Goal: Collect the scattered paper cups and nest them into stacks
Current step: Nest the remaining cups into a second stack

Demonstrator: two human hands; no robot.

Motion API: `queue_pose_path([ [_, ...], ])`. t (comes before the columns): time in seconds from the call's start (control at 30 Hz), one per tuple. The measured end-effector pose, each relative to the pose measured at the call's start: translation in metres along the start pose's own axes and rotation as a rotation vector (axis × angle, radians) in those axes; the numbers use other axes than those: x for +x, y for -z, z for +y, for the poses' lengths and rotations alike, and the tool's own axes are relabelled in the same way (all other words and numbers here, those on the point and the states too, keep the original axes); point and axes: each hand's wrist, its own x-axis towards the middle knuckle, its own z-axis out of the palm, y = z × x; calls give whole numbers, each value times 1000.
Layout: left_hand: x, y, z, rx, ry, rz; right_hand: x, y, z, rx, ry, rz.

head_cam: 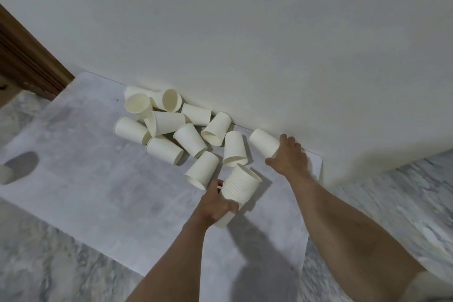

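- At far left, by the frame edge, we note one lone cup (5,174) lying well apart from the others, partly cut off; easy to miss when collecting.
- Left of centre on the pale mat (85,179), the loose pile of cups (171,127) lies tumbled on its sides against the base of the wall (245,32), several touching or overlapping.
- Risk here, in our judgement: reaching into the pile could roll a cup off along the mat, since they lie on their sides.
- Centre: our left hand (217,205) grips the nested stack (239,189) around its lower half, fingers curled round it, the stack tilted with its open end up and away.
- Two fallen cups lie just beside the stack's mouth, one (202,170) to its left, one (235,148) just beyond it.
- Risk: the stack is tall and held low; a knock at the rim could tip it or loosen the top cups. A cup pushed in crooked may jam or crumple, being thin paper.
- Right: our right hand (288,154) closes over the wide end of a single cup (263,144) lying next to the wall, thumb below, fingers over the top.
- Whether that cup is lifted or resting on the mat, we cannot tell.
- Risk: too hard a squeeze at the rim would put it out of round and spoil the nesting.
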Motion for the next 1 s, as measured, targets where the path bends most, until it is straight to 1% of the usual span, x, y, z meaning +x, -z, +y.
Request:
queue_pose_path([
  [0.07, -3, -1, 1, 2, -5, -3, -4, -1, 6, 229, -78, -13],
  [0.13, -8, -3, 1, 10, -9, -8, -8, 4, 13, 499, -172, -70],
  [0.23, -15, -4, 0, 21, -11, -15, -15, 29, 24, 861, -281, -135],
  [0.27, -17, -4, 0, 23, -12, -16, -16, 42, 28, 995, -303, -223],
  [0.3, -18, -4, 0, 24, -14, -18, -18, 55, 31, 1100, -295, -353],
  [0.33, -19, -5, 1, 26, -17, -19, -21, 69, 33, 1143, -253, -477],
  [0.4, -22, -6, 2, 19, -25, -17, -24, 87, 33, 1062, -133, -635],
  [0.47, -24, -8, 4, 8, -35, -15, -30, 94, 21, 879, -49, -689],
  [0.53, -27, -10, 8, 3, -47, -15, -41, 90, -1, 736, -6, -741],
  [0.63, -30, -8, 9, -27, -62, 3, -53, 70, -35, 607, 66, -886],
  [0.7, -33, -1, 0, -57, -53, 29, -53, 58, -54, 559, 82, -961],
  [0.73, -35, 2, -3, -70, -49, 34, -51, 56, -59, 581, 77, -942],
  [0.77, -38, 6, -10, -91, -36, 42, -46, 52, -67, 606, 76, -864],
  [0.8, -40, 11, -16, -112, -22, 50, -40, 49, -72, 627, 83, -724],
  [0.83, -42, 15, -22, -133, -5, 59, -34, 46, -78, 592, 126, -550],
  [0.87, -43, 18, -26, -145, 8, 67, -29, 42, -82, 487, 211, -384],
  [0.9, -44, 21, -31, -152, 21, 77, -24, 37, -86, 329, 335, -287],
  [0.93, -46, 24, -34, -153, 30, 86, -22, 31, -90, 166, 463, -260],
  [1.0, -49, 29, -37, -157, 40, 96, -20, 18, -94, -117, 621, -301],
])
